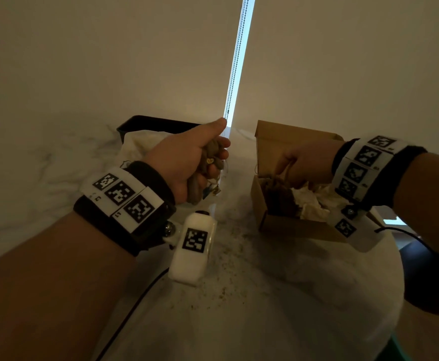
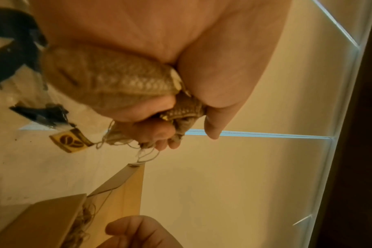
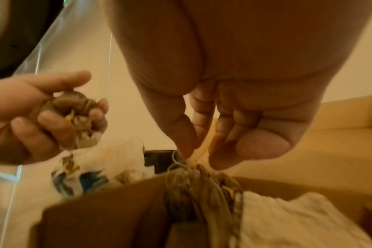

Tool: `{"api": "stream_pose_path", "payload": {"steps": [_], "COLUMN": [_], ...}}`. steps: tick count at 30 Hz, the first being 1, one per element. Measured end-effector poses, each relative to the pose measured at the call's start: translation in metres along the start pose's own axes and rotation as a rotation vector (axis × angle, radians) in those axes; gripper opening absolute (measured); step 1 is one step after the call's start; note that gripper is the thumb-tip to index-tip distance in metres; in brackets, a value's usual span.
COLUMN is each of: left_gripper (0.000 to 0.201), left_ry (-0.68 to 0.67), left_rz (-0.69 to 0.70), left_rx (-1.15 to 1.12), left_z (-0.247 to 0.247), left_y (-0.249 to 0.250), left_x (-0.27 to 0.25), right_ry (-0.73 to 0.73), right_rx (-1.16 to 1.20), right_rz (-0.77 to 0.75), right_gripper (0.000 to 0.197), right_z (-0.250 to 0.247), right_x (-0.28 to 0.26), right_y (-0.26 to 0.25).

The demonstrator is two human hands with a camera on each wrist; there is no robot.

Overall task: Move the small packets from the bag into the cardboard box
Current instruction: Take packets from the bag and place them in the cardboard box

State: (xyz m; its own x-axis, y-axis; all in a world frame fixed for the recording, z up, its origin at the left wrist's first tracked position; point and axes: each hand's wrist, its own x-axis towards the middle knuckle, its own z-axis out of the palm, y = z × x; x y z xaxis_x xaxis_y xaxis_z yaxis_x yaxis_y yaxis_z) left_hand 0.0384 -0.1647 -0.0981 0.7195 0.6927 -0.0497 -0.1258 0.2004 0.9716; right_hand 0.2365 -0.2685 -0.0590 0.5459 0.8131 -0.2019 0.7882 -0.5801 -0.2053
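Packets already lie piled in the near-left part of the cardboard box beside crumpled white paper, so the job looks partly done, though the bag on the table is too dim to tell what it still holds. My left hand, raised between bag and box, has its grip closed round a fresh bunch of packets. My right hand hangs over the box with fingertips apparently pinching the strings of those inside.

Bag left; cardboard box right, seemingly holding packets.
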Motion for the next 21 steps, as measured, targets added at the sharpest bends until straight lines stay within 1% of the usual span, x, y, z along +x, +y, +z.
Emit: {"api": "stream_pose_path", "payload": {"steps": [2,4,6,7,9,11,14,16,18,21], "left_gripper": [0.040,0.040,0.040,0.040,0.037,0.034,0.034,0.036,0.040,0.042], "left_ry": [-0.028,-0.053,-0.071,-0.080,-0.096,-0.104,-0.095,-0.083,-0.081,-0.094], "left_rz": [-0.037,-0.066,-0.082,-0.082,-0.072,-0.061,-0.046,-0.052,-0.065,-0.098], "left_rx": [-0.055,-0.116,-0.175,-0.200,-0.253,-0.313,-0.388,-0.407,-0.401,-0.377], "left_z": [-0.002,-0.004,-0.006,-0.007,-0.009,-0.010,-0.013,-0.015,-0.016,-0.012], "left_y": [0.001,0.003,0.005,0.005,0.006,0.007,0.009,0.010,0.008,0.005], "left_x": [0.001,0.003,0.004,0.004,0.005,0.004,0.004,0.004,0.005,0.006], "right_ry": [0.036,0.148,0.260,0.271,0.191,0.085,-0.021,-0.061,-0.031,0.107], "right_rx": [0.076,0.151,0.366,0.518,0.821,1.053,1.411,1.597,1.634,1.553], "right_rz": [-0.021,-0.076,-0.160,-0.202,-0.260,-0.294,-0.302,-0.293,-0.311,-0.376], "right_gripper": [0.028,0.022,0.017,0.015,0.010,0.007,0.009,0.010,0.006,0.005], "right_z": [-0.009,-0.017,-0.020,-0.018,-0.008,0.007,0.029,0.040,0.048,0.054], "right_x": [-0.006,-0.010,-0.012,-0.012,-0.008,-0.001,0.011,0.015,0.018,0.017], "right_y": [-0.002,-0.007,-0.017,-0.025,-0.042,-0.059,-0.071,-0.071,-0.067,-0.060]}}
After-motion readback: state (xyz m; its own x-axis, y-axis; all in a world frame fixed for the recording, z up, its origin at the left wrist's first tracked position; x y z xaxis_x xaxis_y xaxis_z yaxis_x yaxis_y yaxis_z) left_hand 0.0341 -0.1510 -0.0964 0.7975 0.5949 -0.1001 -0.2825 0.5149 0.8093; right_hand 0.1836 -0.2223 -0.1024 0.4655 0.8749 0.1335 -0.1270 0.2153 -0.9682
